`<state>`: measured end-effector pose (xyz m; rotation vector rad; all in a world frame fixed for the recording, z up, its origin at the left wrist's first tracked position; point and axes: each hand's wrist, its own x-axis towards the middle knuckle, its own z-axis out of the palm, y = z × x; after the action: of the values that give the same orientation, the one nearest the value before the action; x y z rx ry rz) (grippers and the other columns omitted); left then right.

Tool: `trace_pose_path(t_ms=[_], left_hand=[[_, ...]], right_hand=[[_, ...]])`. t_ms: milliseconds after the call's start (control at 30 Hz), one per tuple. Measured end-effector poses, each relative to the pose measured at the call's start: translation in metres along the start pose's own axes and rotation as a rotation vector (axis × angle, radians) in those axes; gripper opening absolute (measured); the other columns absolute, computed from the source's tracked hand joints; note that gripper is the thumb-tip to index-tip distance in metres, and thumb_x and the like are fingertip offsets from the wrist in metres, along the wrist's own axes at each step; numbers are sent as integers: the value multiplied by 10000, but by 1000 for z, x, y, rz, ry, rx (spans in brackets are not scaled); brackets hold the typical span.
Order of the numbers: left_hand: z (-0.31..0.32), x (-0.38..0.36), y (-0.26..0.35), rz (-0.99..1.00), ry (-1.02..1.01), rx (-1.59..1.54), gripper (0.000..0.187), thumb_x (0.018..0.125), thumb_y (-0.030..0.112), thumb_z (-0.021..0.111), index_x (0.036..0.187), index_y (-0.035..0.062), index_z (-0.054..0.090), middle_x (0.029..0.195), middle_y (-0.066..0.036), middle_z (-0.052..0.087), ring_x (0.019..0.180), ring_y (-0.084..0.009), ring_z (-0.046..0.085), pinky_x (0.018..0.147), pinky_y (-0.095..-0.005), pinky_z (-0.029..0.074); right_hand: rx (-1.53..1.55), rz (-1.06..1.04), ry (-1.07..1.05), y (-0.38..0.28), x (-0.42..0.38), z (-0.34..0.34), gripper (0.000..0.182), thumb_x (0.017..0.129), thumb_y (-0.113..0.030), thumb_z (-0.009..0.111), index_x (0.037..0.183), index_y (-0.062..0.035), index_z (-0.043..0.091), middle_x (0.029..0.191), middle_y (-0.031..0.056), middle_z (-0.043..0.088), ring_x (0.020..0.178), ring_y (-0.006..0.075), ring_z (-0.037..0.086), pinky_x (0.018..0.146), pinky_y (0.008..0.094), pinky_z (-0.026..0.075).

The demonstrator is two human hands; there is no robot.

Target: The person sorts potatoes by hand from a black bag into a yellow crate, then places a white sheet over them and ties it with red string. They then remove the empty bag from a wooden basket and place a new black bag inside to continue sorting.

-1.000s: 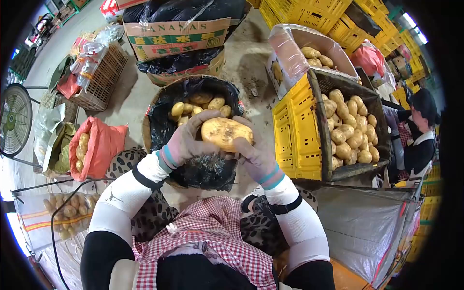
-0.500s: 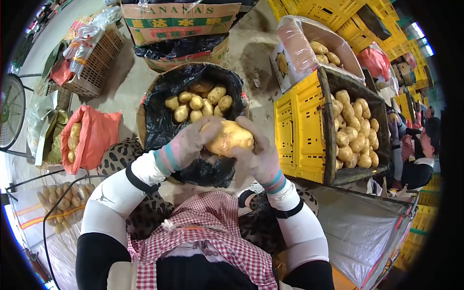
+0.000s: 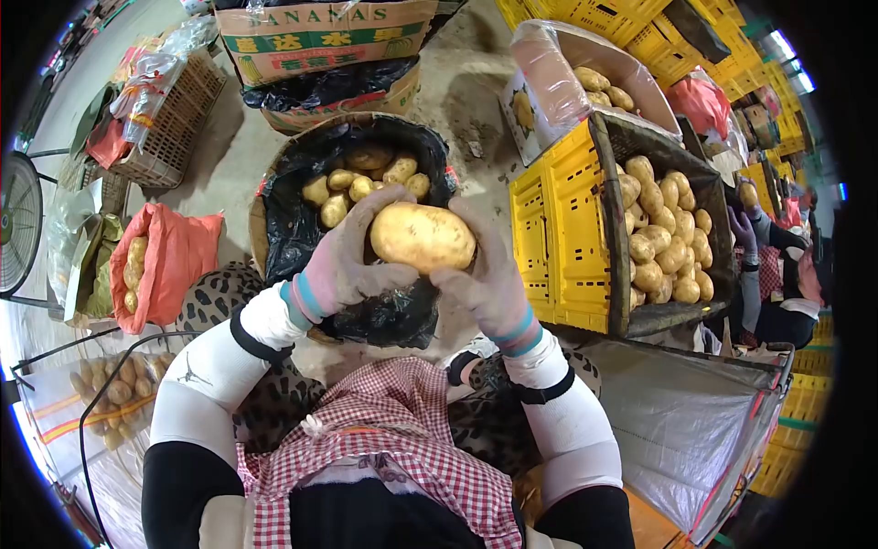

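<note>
A large pale-yellow potato [image 3: 422,238] is gripped between both gloved hands in front of me. My left hand [image 3: 349,261] curls round its left end, and my right hand [image 3: 487,270] closes on its right end. Beneath and beyond them stands a round container [image 3: 259,224] lined with a black plastic bag [image 3: 283,210]. Several smaller potatoes [image 3: 361,188] lie inside it, partly covered by my hands and the held potato.
To the right, a yellow crate [image 3: 558,242] holds many potatoes, with a plastic-lined cardboard box [image 3: 549,64] behind. A red sack [image 3: 178,256] of potatoes, a wicker basket [image 3: 183,119] and a fan [image 3: 18,224] are at left. Banana boxes [image 3: 329,41] stand ahead; a co-worker [image 3: 777,265] is far right.
The held potato has been turned so that a broad, smooth side faces up, and both hands have shifted their grip on it. The view has moved slightly.
</note>
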<state>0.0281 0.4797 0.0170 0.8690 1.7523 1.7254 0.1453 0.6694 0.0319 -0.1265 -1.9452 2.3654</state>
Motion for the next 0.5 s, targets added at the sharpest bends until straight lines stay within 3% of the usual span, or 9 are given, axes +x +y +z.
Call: trace_pose_path(t_ms=[133, 200, 233, 300, 400, 500], left_hand=[[-2, -2, 1, 79, -5, 51, 943, 706, 237, 890, 1442, -4, 352, 1373, -127, 504, 1295, -208, 476, 1097, -342, 372], [1, -3, 10, -50, -4, -244, 952, 709, 205, 885, 1458, 6, 332, 1357, -106, 517, 1282, -201, 495, 1078, -336, 397], [2, -3, 16, -53, -8, -245, 952, 709, 205, 885, 1458, 6, 332, 1357, -106, 517, 1282, -201, 495, 1078, -336, 397], [3, -3, 26, -247, -22, -510, 941, 732, 222, 858, 1464, 22, 301, 1391, -103, 487, 1275, -206, 503, 1079, -335, 402], [5, -2, 17, -264, -42, -691, 889, 761, 208, 809, 1466, 19, 300, 1397, -106, 485, 1258, -209, 524, 1080, -333, 401], [5, 0, 22, -272, -18, -440, 811, 784, 248, 778, 1439, 18, 358, 1335, -99, 538, 1190, -193, 576, 993, -306, 471]], right_hand=[[193, 0, 19, -3, -4, 6, 802, 809, 14, 721, 1487, 12, 291, 1400, 151, 460, 1270, 221, 492, 1050, 373, 438], [68, -23, 38, -2, -5, 3, 727, 866, -38, 682, 1485, 5, 301, 1377, 153, 493, 1197, 226, 550, 1007, 355, 471], [69, -21, 43, -1, -7, -2, 727, 866, -38, 682, 1485, 5, 301, 1377, 153, 493, 1197, 226, 550, 1007, 355, 471], [159, 198, 60, 1, -9, -14, 607, 917, -83, 631, 1457, 1, 367, 1317, 156, 548, 1091, 222, 603, 958, 331, 492], [429, 99, 250, 2, -5, -13, 478, 957, -135, 585, 1396, 4, 457, 1278, 157, 581, 996, 198, 627, 869, 308, 519], [171, 16, 223, -10, 3, -7, 464, 965, -204, 597, 1364, 3, 480, 1270, 147, 579, 993, 179, 624, 816, 306, 536]])
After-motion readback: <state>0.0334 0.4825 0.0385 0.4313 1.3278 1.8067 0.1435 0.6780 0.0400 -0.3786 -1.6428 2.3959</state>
